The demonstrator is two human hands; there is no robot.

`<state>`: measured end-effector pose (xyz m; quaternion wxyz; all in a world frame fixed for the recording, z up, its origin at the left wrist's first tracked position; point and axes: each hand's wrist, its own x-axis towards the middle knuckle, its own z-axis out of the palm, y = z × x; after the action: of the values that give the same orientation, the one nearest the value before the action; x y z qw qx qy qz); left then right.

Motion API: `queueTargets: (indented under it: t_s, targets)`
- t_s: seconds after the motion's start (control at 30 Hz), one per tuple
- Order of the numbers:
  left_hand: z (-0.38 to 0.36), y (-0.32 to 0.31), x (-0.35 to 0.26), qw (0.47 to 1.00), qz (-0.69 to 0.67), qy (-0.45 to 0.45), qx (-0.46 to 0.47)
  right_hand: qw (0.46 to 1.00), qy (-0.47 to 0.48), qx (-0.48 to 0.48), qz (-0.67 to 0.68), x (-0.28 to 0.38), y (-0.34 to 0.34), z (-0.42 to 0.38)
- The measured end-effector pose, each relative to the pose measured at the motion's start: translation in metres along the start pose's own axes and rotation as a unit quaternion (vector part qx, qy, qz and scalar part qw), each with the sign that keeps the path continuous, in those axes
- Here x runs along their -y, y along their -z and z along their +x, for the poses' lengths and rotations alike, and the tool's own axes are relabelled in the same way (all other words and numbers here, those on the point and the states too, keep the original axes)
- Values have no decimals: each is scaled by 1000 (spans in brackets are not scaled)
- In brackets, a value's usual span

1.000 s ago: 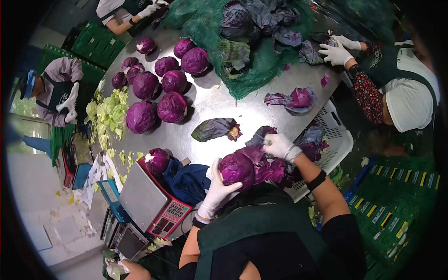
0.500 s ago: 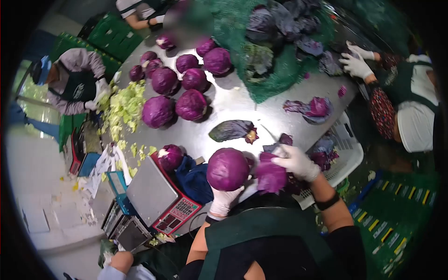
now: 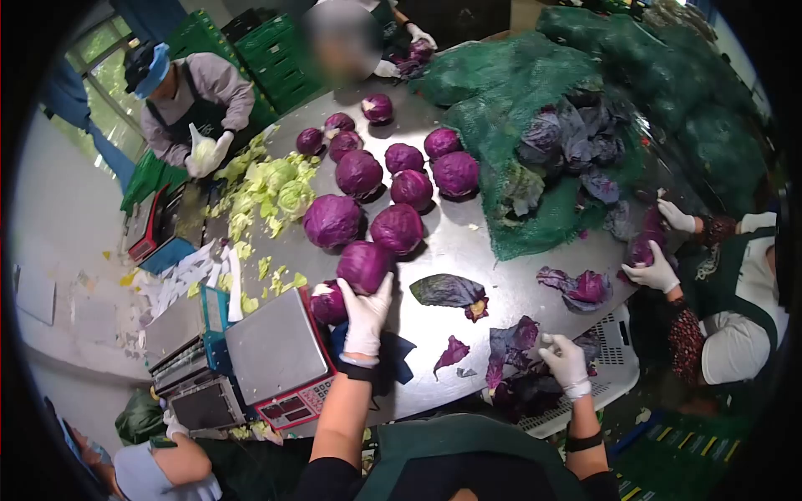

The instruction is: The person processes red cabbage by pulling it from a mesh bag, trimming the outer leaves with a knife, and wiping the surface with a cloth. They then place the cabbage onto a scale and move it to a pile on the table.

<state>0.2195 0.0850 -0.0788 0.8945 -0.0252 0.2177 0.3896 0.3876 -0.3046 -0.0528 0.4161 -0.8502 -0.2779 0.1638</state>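
Note:
My left hand [image 3: 365,321], in a white glove, reaches forward with its fingers against the near side of a trimmed red cabbage [image 3: 364,267]. That cabbage touches or nearly touches others in the group, including a red cabbage [image 3: 396,230] behind it and a smaller one [image 3: 328,302] beside it. My right hand [image 3: 568,365], also gloved, is at the table's near edge with its fingers curled; whatever is between them is too small to make out. Just left of it lie loose purple cabbage leaves [image 3: 511,344]. A dark outer leaf with a stem end [image 3: 451,291] lies farther in.
A red-framed scale [image 3: 280,342] stands left of my left arm. Under my right hand is a white basket [image 3: 614,355] with leaves. Green netting [image 3: 501,213] holds untrimmed cabbages. Chopped light-green leaves [image 3: 267,192] lie at left. Several co-workers stand around the metal table [image 3: 443,367].
My left hand has carried the red cabbage forward and left to the group. The purple leaves have left my right hand, which has drawn back to the right. The camera view has shifted.

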Motion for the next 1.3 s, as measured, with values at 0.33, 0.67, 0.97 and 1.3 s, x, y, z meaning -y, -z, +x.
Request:
queueTargets:
  t_s: [0.33, 0.67, 0.97, 1.3]
  targets:
    - [34, 11, 9, 939, 340, -14, 46, 981, 156, 117, 24, 52, -130, 85]
    - [-67, 55, 146, 441, 792, -27, 422, 984, -61, 154, 71, -49, -67, 35]
    - [-77, 11, 179, 427, 698, 329, 472, 959, -251, -34, 130, -50, 47, -50]
    - [-20, -103, 141, 560, 723, 203, 350, 979, -198, 16, 47, -79, 19, -31]
